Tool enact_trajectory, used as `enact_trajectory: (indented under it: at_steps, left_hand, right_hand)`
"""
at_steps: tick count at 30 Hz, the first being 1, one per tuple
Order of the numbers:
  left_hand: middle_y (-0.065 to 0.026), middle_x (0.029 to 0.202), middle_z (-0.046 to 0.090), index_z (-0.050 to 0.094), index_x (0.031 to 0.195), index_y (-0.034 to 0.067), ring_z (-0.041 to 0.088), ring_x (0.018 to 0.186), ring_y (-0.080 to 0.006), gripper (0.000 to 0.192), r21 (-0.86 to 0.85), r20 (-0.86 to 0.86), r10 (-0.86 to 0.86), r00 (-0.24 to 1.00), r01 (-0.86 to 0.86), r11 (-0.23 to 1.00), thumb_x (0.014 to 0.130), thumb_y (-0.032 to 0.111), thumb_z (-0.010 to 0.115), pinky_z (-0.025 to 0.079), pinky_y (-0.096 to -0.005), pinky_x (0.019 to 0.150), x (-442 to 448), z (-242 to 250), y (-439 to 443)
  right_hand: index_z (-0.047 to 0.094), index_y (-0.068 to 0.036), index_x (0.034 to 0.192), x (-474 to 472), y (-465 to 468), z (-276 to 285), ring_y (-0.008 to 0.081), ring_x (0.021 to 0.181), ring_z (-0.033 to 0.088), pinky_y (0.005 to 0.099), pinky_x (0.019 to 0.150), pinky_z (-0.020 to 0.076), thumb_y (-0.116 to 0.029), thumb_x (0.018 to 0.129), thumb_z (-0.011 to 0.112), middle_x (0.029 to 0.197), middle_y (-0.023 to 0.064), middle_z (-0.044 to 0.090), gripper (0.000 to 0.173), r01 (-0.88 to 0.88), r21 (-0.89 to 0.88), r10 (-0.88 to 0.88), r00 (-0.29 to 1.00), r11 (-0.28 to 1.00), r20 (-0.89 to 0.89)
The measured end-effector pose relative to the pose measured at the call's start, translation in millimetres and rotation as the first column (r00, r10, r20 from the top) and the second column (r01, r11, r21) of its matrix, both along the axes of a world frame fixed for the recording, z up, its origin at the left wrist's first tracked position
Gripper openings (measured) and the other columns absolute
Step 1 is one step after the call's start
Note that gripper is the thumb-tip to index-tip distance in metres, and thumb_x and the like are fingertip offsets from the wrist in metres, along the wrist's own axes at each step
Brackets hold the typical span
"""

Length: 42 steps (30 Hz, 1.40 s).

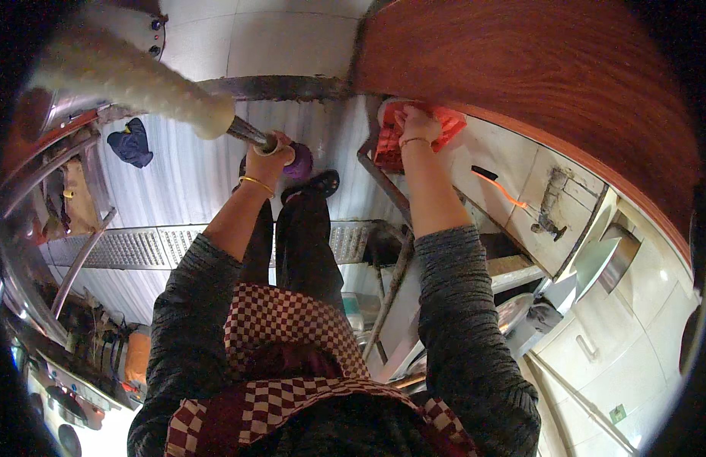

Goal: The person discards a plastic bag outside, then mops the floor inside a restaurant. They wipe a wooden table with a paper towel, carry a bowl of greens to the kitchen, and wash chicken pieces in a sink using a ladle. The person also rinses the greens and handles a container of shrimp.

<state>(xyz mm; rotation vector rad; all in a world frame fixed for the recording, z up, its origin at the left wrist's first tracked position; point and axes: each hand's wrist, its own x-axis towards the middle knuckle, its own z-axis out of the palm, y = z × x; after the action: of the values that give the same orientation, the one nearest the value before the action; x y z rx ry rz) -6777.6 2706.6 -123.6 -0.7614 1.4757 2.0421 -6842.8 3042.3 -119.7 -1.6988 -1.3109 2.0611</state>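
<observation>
My left hand [267,157] is wrapped around the collar of a long-handled tool, probably a mop or broom. Its blurred beige, bumpy grip [158,94] rises towards the camera at the upper left. A dark shaft [250,132] joins the grip to the pale collar, and a round purple part [300,161] shows just beyond my fingers. At the right, my right hand [417,123] has its fingers curled on a red plastic item [390,145], a bag or basket; which one I cannot tell. My fingertips there are partly hidden.
A red-brown wood-grain tabletop [530,57] overhangs at the upper right. A rusty metal frame [387,185] stands beside my right forearm. A perforated metal drain grate [130,245] crosses the striped floor [187,177]. A dark bag [130,144] and an orange-stemmed tool [504,188] lie apart.
</observation>
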Motion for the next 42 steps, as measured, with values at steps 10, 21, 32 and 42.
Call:
enact_trajectory:
  at_steps: [10, 21, 32, 42]
  left_hand:
    - [-0.0036, 0.093, 0.066, 0.065, 0.096, 0.006, 0.064, 0.086, -0.0170, 0.020, -0.211, -0.153, -0.313, 0.937, 0.278, 0.937, 0.079, -0.004, 0.068, 0.052, -0.0325, 0.072, -15.3, -2.7, 18.6]
    - [-0.0193, 0.107, 0.069, 0.067, 0.108, 0.011, 0.067, 0.099, -0.0366, 0.027, -0.487, -0.206, -0.775, 0.597, 0.624, 0.611, 0.081, 0.014, 0.067, 0.053, -0.0425, 0.085, -1.6, 34.6, 139.7]
    - [-0.0160, 0.119, 0.062, 0.057, 0.123, 0.013, 0.060, 0.111, -0.0348, 0.047, -0.575, -0.311, -0.901, 0.302, 0.695, 0.431, 0.082, 0.026, 0.076, 0.048, -0.0476, 0.094, -33.2, 33.7, 260.2]
    - [-0.0210, 0.133, 0.059, 0.045, 0.145, 0.013, 0.057, 0.121, -0.0387, 0.057, -0.405, -0.254, -0.846, 0.470, 0.743, 0.534, 0.095, 0.037, 0.060, 0.045, -0.0441, 0.103, -64.1, 73.5, 317.1]
  right_hand:
    - [0.056, 0.000, 0.115, 59.2, 26.1, 126.6, 0.0304, 0.091, 0.065, 0.0422, 0.070, 0.0622, -0.002, 0.093, 0.058, 0.106, 0.0158, 0.064, 0.022, 0.244, 0.085, -0.253, 0.962, 0.966, 0.103]
    - [0.054, -0.005, 0.113, 107.3, 101.1, 151.5, 0.0262, 0.091, 0.063, 0.0409, 0.081, 0.0628, -0.010, 0.096, 0.057, 0.100, 0.0103, 0.062, 0.019, 0.209, -0.048, -0.193, 0.953, 0.977, 0.232]
    - [0.056, -0.006, 0.115, 123.3, 92.8, 139.4, 0.0296, 0.089, 0.065, 0.0416, 0.078, 0.0627, -0.013, 0.097, 0.058, 0.110, 0.0113, 0.062, 0.019, 0.023, -0.073, -0.010, 0.986, 0.997, 0.164]
    - [0.055, 0.000, 0.113, 110.6, 104.0, 119.6, 0.0284, 0.090, 0.066, 0.0398, 0.077, 0.0644, 0.003, 0.097, 0.053, 0.103, 0.0134, 0.063, 0.017, 0.061, -0.230, -0.011, 0.977, 0.971, 0.214]
